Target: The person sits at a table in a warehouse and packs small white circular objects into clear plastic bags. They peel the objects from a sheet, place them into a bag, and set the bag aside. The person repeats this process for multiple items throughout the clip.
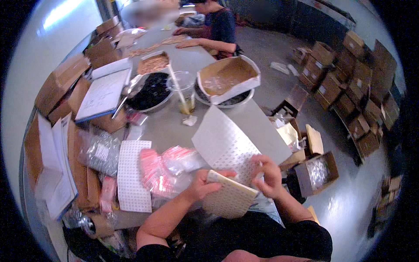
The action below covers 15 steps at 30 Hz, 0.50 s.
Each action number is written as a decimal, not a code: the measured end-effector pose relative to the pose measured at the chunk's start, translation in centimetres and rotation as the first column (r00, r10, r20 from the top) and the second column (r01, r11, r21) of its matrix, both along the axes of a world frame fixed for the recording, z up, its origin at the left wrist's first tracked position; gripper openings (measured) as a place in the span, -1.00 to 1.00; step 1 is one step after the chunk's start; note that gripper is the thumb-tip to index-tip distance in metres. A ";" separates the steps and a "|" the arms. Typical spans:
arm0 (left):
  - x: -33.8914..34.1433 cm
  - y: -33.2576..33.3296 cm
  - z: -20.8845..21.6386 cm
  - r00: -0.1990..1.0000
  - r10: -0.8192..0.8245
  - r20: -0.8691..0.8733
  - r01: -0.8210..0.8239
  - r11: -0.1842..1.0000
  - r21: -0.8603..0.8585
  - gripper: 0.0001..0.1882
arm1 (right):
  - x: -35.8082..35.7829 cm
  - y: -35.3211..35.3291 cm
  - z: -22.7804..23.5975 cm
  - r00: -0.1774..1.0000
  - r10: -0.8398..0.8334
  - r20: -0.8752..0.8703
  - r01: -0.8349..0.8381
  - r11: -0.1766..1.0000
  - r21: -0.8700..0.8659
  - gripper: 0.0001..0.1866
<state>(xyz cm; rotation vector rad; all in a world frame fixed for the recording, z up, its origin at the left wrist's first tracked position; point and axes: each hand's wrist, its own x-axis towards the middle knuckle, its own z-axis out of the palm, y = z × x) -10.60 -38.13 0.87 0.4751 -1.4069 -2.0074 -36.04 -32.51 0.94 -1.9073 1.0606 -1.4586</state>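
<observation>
My left hand [206, 185] is closed on a small stack of label sheets [231, 198], thumb on top, held near my body. A larger white sheet [227, 142] printed with rows of small dark marks rises behind the stack, over the table edge. My right hand [268, 177] is raised beside that sheet's right edge, fingers bent, with a gap between thumb and forefinger. Left of my hands lie clear plastic bags with red stripes [159, 170] and another label sheet [134, 177], flat on the table.
A white-sided carton [229, 78] rests on a round pan; another pan holds black pieces [150, 91]. Between them stands a plastic cup [182, 89] with a stick. A clipboard [102, 94] leans on cartons at left. Another person [218, 30] sits farther along the table. Boxes [345, 83] fill the right side.
</observation>
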 end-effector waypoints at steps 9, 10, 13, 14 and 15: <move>-0.1 -0.8 -1.5 0.994 0.095 -0.062 -0.100 0.992 -0.079 -0.54 | -3.9 0.2 0.8 0.726 -0.148 0.672 -0.355 0.756 0.550 -0.61; -0.1 -0.8 -1.5 0.994 0.083 -0.068 -0.087 0.994 -0.059 -0.54 | -4.1 0.2 0.6 0.733 -0.124 0.668 -0.373 0.749 0.547 -0.63; -0.1 -0.9 -1.5 0.995 0.062 -0.082 -0.065 0.997 -0.031 -0.55 | -4.1 0.2 0.7 0.773 -0.104 0.626 -0.333 0.773 0.540 -0.70; -0.1 -1.0 -1.6 0.995 0.062 -0.081 -0.066 0.997 -0.045 -0.55 | -4.1 0.0 0.7 0.788 -0.106 0.606 -0.318 0.773 0.549 -0.71; 0.0 -1.0 -1.6 0.995 0.061 -0.080 -0.066 0.996 -0.058 -0.55 | -4.1 -0.1 0.7 0.803 -0.107 0.586 -0.304 0.772 0.558 -0.72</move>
